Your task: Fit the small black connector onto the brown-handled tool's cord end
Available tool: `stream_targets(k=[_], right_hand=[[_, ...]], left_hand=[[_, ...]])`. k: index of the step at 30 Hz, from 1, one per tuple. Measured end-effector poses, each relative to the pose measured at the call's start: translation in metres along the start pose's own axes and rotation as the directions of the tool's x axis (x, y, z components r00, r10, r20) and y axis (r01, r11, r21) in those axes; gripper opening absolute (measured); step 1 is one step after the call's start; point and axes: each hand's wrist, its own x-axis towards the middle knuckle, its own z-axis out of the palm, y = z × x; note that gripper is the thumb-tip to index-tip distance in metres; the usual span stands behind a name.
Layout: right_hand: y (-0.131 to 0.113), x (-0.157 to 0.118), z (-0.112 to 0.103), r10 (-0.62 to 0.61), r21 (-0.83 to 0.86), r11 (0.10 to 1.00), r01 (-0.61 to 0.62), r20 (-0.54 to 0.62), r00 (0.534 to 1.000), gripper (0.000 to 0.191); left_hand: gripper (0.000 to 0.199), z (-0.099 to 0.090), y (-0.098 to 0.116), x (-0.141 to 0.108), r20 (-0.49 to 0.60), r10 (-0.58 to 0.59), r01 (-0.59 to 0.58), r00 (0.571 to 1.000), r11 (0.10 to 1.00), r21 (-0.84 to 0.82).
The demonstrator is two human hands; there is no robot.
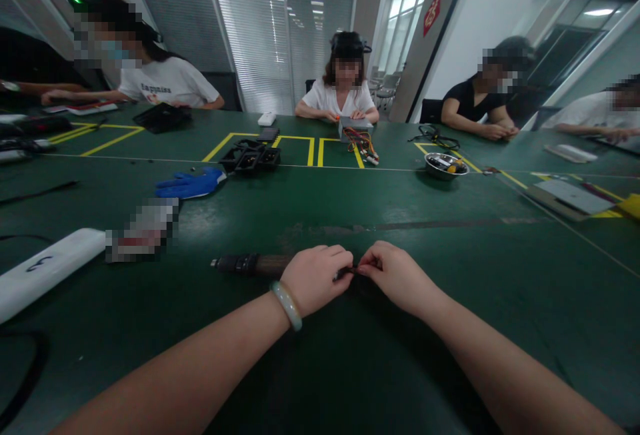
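A dark electric screwdriver (250,264) lies on the green table (480,355), its metal tip pointing left. Its rear end runs behind my left hand (315,278), which wears a pale bangle (287,305) at the wrist. The fingers of that hand are closed around a small dark piece (345,274) that I cannot identify. Just to the right, my right hand (395,275) pinches at the same spot, thumb and fingertips together. The two hands' fingertips nearly meet. Whether the dark piece is part of the screwdriver is hidden by the fingers.
Left of me are a white power strip (55,268), a blurred-out flat item (145,228) and a blue glove (193,184). Farther back stand black frames (250,155), a metal bowl of parts (447,166) and a grey box with wires (356,130). Several people sit around the table.
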Motion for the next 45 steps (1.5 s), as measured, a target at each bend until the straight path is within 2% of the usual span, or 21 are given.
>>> stream_targets(k=[3, 7, 9, 13, 15, 16, 18, 20, 22, 24, 27, 33, 41, 45], right_hand=[[0.001, -0.001, 0.002, 0.013, 0.031, 0.999, -0.013, 0.002, 1.000, 0.004], [0.006, 0.000, 0.004, 0.123, 0.154, 0.977, -0.148, 0.165, 0.979, 0.009], [0.010, 0.002, 0.005, 0.132, 0.226, 0.958, -0.179, 0.209, 0.969, 0.010], [0.016, 0.007, 0.005, 0.101, 0.358, 0.915, -0.187, 0.245, 0.964, 0.013], [0.017, 0.009, 0.004, 0.075, 0.385, 0.907, -0.173, 0.257, 0.963, 0.015], [0.017, 0.009, 0.003, 0.065, 0.392, 0.904, -0.169, 0.264, 0.962, 0.016], [0.017, 0.009, 0.003, 0.051, 0.401, 0.901, -0.166, 0.282, 0.958, 0.020], [0.017, 0.008, 0.002, 0.041, 0.389, 0.908, -0.159, 0.294, 0.955, 0.022], [0.018, 0.008, 0.002, 0.024, 0.361, 0.923, -0.131, 0.286, 0.958, 0.024], [0.018, 0.008, 0.003, 0.010, 0.338, 0.935, -0.107, 0.277, 0.961, 0.025], [0.018, 0.009, 0.002, -0.007, 0.328, 0.940, -0.092, 0.289, 0.957, 0.026], [0.017, 0.009, 0.000, -0.013, 0.315, 0.944, -0.100, 0.340, 0.940, 0.028], [0.011, 0.004, 0.002, -0.048, 0.206, 0.979, -0.004, 0.249, 0.967, 0.021], [0.004, 0.000, 0.000, -0.049, 0.184, 0.983, 0.003, 0.245, 0.968, 0.020]], left_hand=[[0.012, 0.000, 0.000, 0.000, -0.003, -0.001, 0.001, 1.000, 1.000, 0.007], [0.015, 0.001, 0.000, -0.001, -0.005, -0.002, 0.002, 1.000, 1.000, 0.014], [0.020, 0.001, 0.001, -0.002, -0.010, 0.001, -0.001, 1.000, 1.000, 0.004], [0.029, -0.003, 0.007, -0.005, -0.145, 0.052, -0.055, 0.988, 0.998, -0.015], [0.023, -0.006, 0.013, -0.010, -0.201, 0.139, -0.147, 0.970, 0.989, -0.026], [0.019, -0.007, 0.016, -0.013, -0.189, 0.207, -0.219, 0.960, 0.975, -0.044], [0.014, -0.005, 0.023, -0.019, -0.067, 0.398, -0.403, 0.915, 0.907, -0.124], [0.015, 0.000, 0.027, -0.022, 0.099, 0.553, -0.515, 0.827, 0.817, -0.261], [0.017, 0.007, 0.029, -0.022, 0.208, 0.596, -0.492, 0.775, 0.776, -0.394], [0.019, 0.011, 0.028, -0.020, 0.247, 0.593, -0.432, 0.767, 0.761, -0.484], [0.023, 0.012, 0.025, -0.016, 0.236, 0.596, -0.399, 0.767, 0.733, -0.551], [0.023, 0.009, 0.025, -0.016, 0.222, 0.608, -0.406, 0.762, 0.717, -0.567], [0.023, 0.008, 0.025, -0.015, 0.220, 0.613, -0.405, 0.759, 0.709, -0.577], [0.023, 0.007, 0.025, -0.015, 0.227, 0.607, -0.403, 0.761, 0.718, -0.568]])
